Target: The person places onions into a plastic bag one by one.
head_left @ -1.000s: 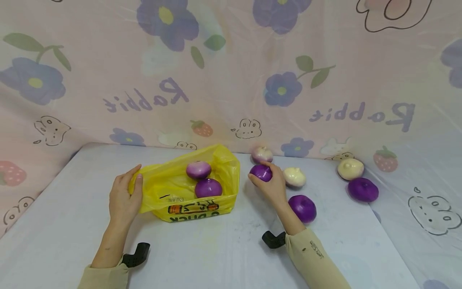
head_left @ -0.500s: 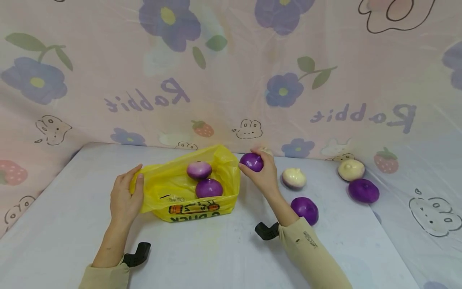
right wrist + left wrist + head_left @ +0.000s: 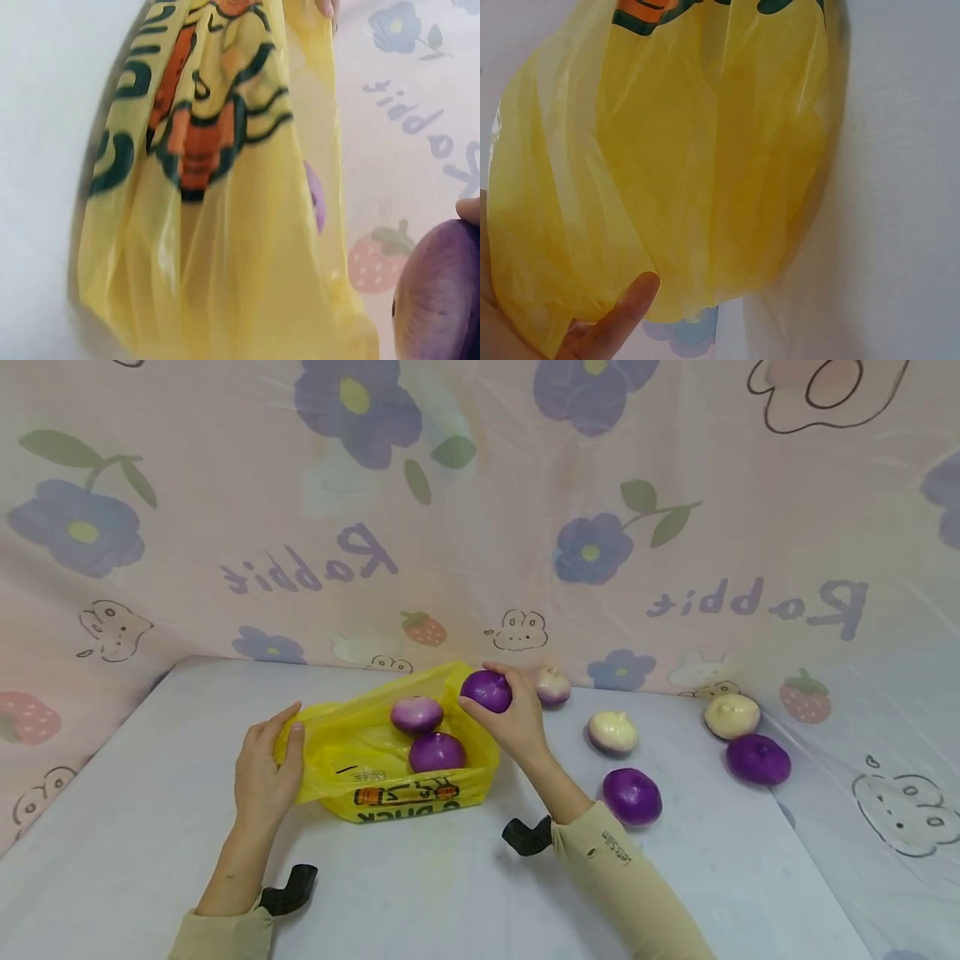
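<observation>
A yellow plastic bag (image 3: 345, 735) lies on its side on the white table, its mouth spread upward. Two purple onions sit inside, a paler one (image 3: 417, 716) behind a darker one (image 3: 437, 752). At the bag's left end my left hand (image 3: 266, 768) pinches its edge between thumb and fingers; in the left wrist view the thumb (image 3: 634, 300) presses on the yellow film. Over the bag's right rim, my right hand (image 3: 510, 714) grips another purple onion (image 3: 486, 692) between thumb and fingers. That onion (image 3: 442, 292) also shows at the right of the right wrist view.
Right of the bag on the table (image 3: 420, 893) stand a white-and-purple onion (image 3: 553, 687), a whitish onion (image 3: 612, 732) and a purple onion (image 3: 632, 797). Farther right, a whitish onion (image 3: 732, 717) touches a purple one (image 3: 758, 760). A printed cloth (image 3: 465, 543) hangs behind.
My right hand has lifted the purple onion off the table and carried it left to the bag's right rim. The left hand keeps its hold on the bag.
</observation>
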